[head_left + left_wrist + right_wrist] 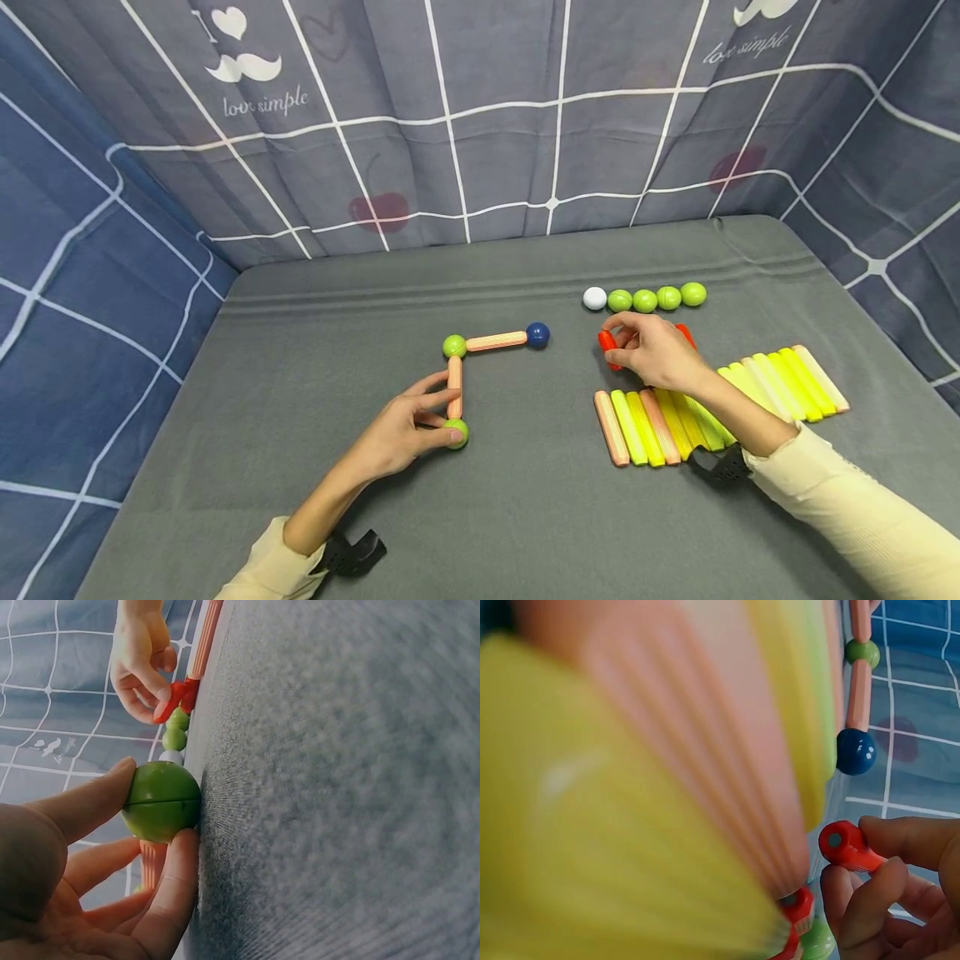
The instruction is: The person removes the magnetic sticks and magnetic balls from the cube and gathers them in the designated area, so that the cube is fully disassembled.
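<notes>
My left hand (397, 432) pinches a green ball (161, 801) between thumb and fingers, low on the cloth. From that ball a ribbed pink rod (455, 375) runs away to a second green ball (453, 346). A second pink rod (497, 341) joins this corner ball to a dark blue ball (537, 335) on the right. My right hand (660, 354) pinches a short red rod (847, 846) between thumb and fingertips; its end facing the right wrist camera has a round greyish centre. More red pieces (686, 335) lie behind that hand, partly hidden.
Beyond the right hand, a white ball (595, 298) and several green balls (645, 301) form a row. Yellow and pink rods (630, 427) lie side by side under and beside the right forearm. A grey cloth (315, 333) covers the table, with checked curtains (502, 158) around it.
</notes>
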`<control>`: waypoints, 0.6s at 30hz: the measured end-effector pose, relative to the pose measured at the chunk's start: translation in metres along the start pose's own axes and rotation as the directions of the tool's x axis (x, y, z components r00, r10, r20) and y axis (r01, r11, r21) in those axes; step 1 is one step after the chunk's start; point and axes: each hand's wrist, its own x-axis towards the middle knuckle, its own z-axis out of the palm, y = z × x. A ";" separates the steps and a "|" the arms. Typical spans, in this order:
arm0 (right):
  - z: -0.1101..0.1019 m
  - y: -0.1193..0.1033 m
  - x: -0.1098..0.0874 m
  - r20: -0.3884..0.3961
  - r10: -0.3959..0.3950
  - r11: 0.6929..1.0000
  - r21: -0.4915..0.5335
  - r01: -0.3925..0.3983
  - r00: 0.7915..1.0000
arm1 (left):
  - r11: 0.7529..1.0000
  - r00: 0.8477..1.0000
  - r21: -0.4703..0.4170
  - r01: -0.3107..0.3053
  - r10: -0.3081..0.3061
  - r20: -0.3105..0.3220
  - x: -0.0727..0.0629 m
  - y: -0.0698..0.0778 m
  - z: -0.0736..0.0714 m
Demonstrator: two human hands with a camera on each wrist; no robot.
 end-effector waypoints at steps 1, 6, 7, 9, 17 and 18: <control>0.000 0.001 0.000 -0.002 -0.001 1.000 -0.019 0.001 1.000 | 1.000 1.000 0.002 0.002 -0.002 -0.002 0.000 0.000 0.000; 0.001 0.006 0.001 -0.017 0.006 0.998 -0.069 -0.007 1.000 | 1.000 1.000 0.013 0.010 -0.010 -0.009 0.001 0.000 0.001; 0.001 0.007 0.001 -0.019 0.009 0.997 -0.075 -0.010 1.000 | 1.000 1.000 0.017 0.011 -0.011 -0.012 0.001 0.001 0.001; 0.001 0.008 0.002 -0.020 0.014 0.996 -0.082 -0.016 1.000 | 1.000 1.000 0.022 0.013 -0.013 -0.014 0.001 0.001 0.001; 0.002 0.009 0.005 -0.033 0.019 0.995 -0.101 -0.022 0.999 | 1.000 1.000 0.020 0.012 -0.011 -0.012 0.000 0.001 -0.001; 0.002 0.009 0.005 -0.033 0.021 0.995 -0.101 -0.024 0.999 | 1.000 1.000 0.018 0.012 -0.012 -0.013 0.000 0.001 -0.001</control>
